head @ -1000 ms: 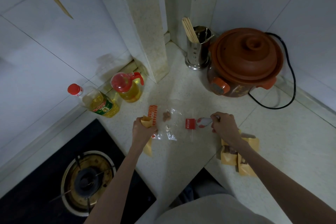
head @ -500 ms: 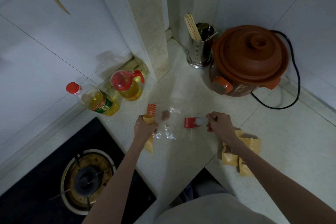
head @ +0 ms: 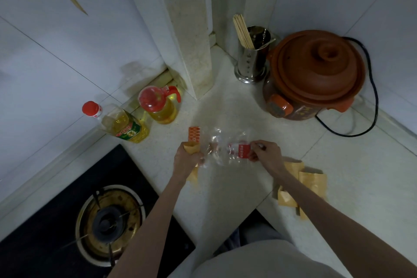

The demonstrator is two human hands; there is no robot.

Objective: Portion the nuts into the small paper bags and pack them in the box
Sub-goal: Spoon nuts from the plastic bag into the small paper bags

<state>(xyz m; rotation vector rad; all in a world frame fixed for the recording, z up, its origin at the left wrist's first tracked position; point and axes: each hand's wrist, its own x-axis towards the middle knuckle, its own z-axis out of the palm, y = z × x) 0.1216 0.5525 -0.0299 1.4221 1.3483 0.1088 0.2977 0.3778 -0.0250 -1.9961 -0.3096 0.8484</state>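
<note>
Gripping the small tan paper bag (head: 191,148) in my left hand (head: 186,161), my right hand (head: 266,155) pinches the crinkly clear plastic nut packet (head: 225,151) at three o'clock; tilt it carelessly and nuts could scatter.

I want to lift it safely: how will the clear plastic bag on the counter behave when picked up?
The clear plastic bag looks thin and crumpled, so it will probably be floppy and sag. It seems nearly empty, so likely very light. Its glossy film may slip between the fingers.
</note>
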